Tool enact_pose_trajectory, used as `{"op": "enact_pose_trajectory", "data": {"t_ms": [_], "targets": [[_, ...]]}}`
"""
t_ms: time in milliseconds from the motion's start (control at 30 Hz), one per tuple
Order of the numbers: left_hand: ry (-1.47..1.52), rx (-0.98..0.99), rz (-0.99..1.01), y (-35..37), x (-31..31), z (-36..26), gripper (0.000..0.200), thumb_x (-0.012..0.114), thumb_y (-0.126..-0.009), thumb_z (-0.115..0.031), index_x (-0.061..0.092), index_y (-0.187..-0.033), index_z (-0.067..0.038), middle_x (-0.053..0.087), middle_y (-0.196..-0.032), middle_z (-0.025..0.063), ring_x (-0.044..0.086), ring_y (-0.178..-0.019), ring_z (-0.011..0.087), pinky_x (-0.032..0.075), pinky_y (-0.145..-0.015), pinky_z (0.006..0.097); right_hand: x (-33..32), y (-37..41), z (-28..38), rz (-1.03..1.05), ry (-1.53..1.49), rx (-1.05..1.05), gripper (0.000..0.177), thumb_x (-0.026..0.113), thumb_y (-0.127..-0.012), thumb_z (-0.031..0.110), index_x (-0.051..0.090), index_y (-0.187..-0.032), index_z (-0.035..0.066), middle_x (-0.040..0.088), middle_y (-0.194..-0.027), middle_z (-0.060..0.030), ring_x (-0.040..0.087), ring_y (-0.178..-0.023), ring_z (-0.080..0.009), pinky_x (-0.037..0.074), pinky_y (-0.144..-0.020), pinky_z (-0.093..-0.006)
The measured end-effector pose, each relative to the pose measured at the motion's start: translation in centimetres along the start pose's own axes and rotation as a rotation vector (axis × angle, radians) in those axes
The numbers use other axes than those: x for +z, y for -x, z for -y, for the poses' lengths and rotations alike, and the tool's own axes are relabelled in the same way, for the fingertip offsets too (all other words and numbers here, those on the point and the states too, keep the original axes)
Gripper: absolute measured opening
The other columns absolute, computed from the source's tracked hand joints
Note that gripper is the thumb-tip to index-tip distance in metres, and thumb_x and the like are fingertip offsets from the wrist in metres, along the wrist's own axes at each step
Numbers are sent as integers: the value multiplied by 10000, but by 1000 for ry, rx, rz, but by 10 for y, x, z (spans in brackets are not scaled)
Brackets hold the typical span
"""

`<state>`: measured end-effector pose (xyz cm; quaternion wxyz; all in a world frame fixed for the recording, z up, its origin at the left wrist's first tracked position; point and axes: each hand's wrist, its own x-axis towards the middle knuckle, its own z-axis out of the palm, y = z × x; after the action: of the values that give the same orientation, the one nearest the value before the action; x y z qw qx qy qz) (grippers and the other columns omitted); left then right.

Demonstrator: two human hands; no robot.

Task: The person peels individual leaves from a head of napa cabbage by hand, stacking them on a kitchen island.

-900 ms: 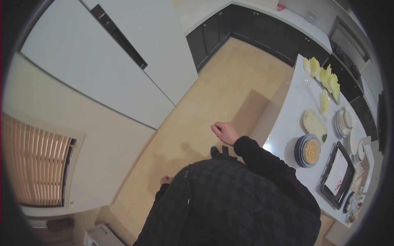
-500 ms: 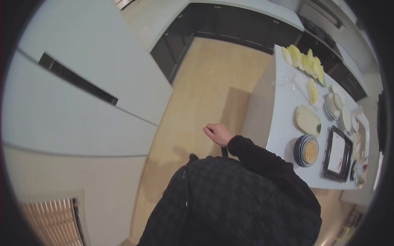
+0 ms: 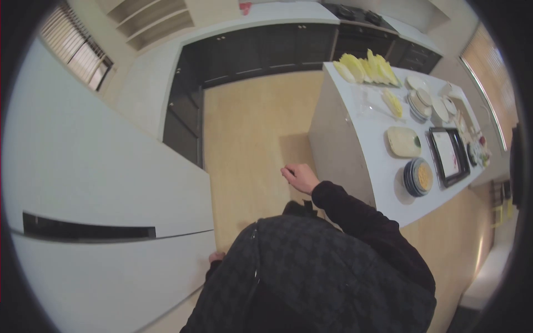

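Observation:
My right hand [image 3: 300, 177] hangs in front of me over the floor, its fingers curled into a loose fist with nothing visible in it. The near side of a white-topped island [image 3: 355, 161] is the closest thing to it. Low at the left, a small part of my left hand [image 3: 216, 256] shows beside my dark jacket, near the edge of a large white refrigerator [image 3: 122, 277]. Its fingers are mostly hidden.
On the island are yellow-green cabbage leaves [image 3: 366, 69], an oval plate [image 3: 403, 142], a bowl of yellowish grains [image 3: 423, 177], a black tray [image 3: 458, 176] and stacked dishes [image 3: 419, 105]. Dark cabinets [image 3: 250, 53] line the back. Pale wood flooring [image 3: 250, 127] runs between the refrigerator and the island.
The view has turned and moved, so the refrigerator handle sits lower and more cabinets and shelves show. My left hand has come into view. My right hand stays curled.

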<state>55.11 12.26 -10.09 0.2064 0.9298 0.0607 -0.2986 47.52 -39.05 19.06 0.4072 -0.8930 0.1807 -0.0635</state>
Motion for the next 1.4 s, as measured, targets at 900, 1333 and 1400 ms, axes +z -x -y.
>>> {"op": "enact_pose_trajectory", "data": {"t_ms": [900, 1333, 1400], "targets": [[-539, 295, 227, -290, -26, -378, 458, 560, -853, -466, 638, -852, -14, 644, -869, 192, 591, -832, 359, 451, -748, 458, -177, -245, -157, -320, 55, 379, 180, 556, -876, 195, 688, -907, 78, 711, -840, -78, 654, -757, -279, 488, -719, -379], [-430, 438, 84, -389, -65, -586, 169, 585, -693, -265, 528, -642, -114, 581, -672, 78, 537, -677, 284, 439, -694, 394, -236, -302, -223, -574, 109, 587, 162, 573, -830, 140, 666, -952, 90, 679, -831, -48, 622, -763, -256, 475, -729, -363], [-423, 488, 83, -411, -62, -659, 148, 588, -674, -242, 516, -618, -125, 574, -649, 65, 531, -659, 275, 437, -688, 387, -237, -307, -227, -637, 129, 623, 159, 575, -823, 132, 673, -942, 91, 685, -838, -49, 628, -765, -261, 478, -730, -364]]}}
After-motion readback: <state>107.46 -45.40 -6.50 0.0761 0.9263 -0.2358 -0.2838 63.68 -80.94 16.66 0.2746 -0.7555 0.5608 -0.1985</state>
